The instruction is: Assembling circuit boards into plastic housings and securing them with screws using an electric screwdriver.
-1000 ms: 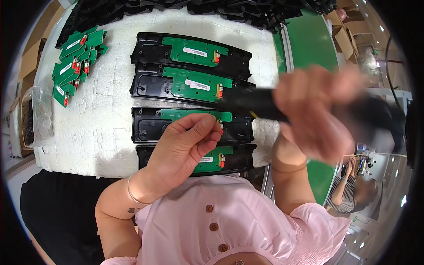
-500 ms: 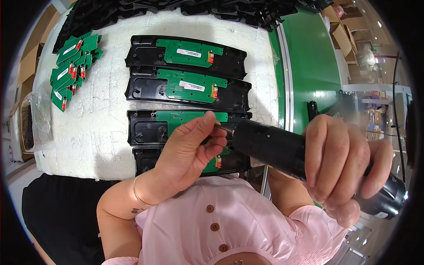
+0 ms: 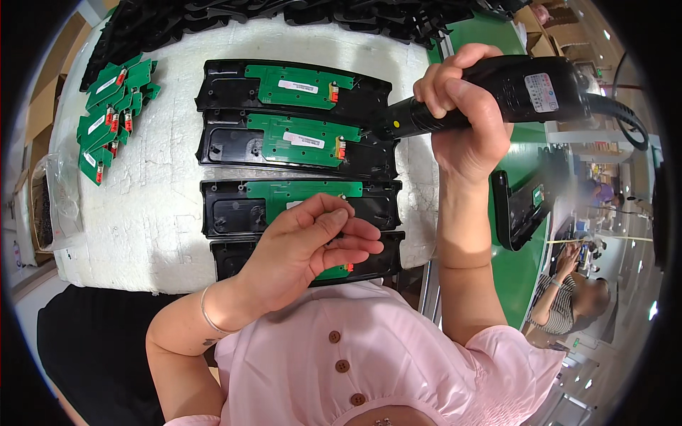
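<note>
My right hand [image 3: 465,121] is wrapped round a black electric screwdriver [image 3: 522,89] with a cord at its back end. Its nose points left, down at the right end of the second black plastic housing [image 3: 231,147] from the back, beside the upper right corner of the green circuit board [image 3: 273,145] in it. The bit's very tip is hard to make out. Over the third housing [image 3: 227,213] hovers my left hand [image 3: 295,245], thumb and forefinger pinched, the other fingers curled. Anything between those fingertips is hidden. Left hand and wrist partly cover the two nearest housings and their boards.
Loose green circuit boards [image 3: 106,124] with red-and-white parts lie piled at the left of the white foam surface [image 3: 156,213]. Black plastic parts [image 3: 270,18] are heaped along the back. On the green table [image 3: 515,138] at right rests another black housing [image 3: 515,220]. Beyond sits another person [image 3: 568,305].
My right hand has swung the screwdriver up and away from my left fingertips to the second housing. My left hand has stayed nearly in place, its fingers slightly more spread.
</note>
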{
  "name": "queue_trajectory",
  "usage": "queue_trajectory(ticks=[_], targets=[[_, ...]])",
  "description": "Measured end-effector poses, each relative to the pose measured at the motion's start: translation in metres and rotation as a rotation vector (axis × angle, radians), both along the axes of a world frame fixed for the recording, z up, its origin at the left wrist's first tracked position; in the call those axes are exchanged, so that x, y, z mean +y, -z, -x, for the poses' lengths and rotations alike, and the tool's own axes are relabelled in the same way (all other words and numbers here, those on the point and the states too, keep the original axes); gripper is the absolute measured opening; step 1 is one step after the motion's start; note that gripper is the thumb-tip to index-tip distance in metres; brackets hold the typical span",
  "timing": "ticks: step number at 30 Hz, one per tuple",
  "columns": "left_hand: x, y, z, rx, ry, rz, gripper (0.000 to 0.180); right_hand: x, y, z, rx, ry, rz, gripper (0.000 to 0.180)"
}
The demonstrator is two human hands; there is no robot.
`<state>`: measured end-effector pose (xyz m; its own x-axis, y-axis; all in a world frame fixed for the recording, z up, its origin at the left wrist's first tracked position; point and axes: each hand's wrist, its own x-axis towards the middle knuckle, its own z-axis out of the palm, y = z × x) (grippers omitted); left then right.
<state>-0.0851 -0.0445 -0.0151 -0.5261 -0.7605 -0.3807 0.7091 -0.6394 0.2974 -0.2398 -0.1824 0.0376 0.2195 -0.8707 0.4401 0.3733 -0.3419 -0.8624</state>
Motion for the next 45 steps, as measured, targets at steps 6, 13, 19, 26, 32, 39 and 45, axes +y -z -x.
queue_trajectory(ticks=[6,13,19,26,32,39,45], targets=[[0.000,-0.001,-0.004,-0.086,0.018,0.061,0.017,-0.008,0.001,-0.002,0.008,-0.025,-0.022,0.018],[0.002,0.000,-0.004,-0.115,-0.061,-0.011,0.021,-0.006,0.002,-0.009,0.187,-0.047,-0.001,0.012],[0.006,-0.002,-0.006,-0.122,-0.090,-0.011,0.015,-0.001,-0.004,-0.014,0.138,-0.035,0.000,0.015],[0.010,0.001,-0.007,-0.052,-0.102,-0.022,0.013,0.045,-0.064,0.021,-0.034,-0.800,0.254,0.033],[0.016,0.009,0.004,0.039,-0.189,-0.045,0.013,0.090,-0.057,0.004,-0.331,-0.505,0.257,0.027],[0.028,0.012,0.003,0.142,-0.144,-0.004,0.013,0.106,-0.067,0.020,-0.070,-0.420,0.148,0.027],[0.034,0.013,0.012,0.151,-0.149,0.011,0.024,0.104,-0.050,0.009,-0.166,-0.397,0.210,0.028]])
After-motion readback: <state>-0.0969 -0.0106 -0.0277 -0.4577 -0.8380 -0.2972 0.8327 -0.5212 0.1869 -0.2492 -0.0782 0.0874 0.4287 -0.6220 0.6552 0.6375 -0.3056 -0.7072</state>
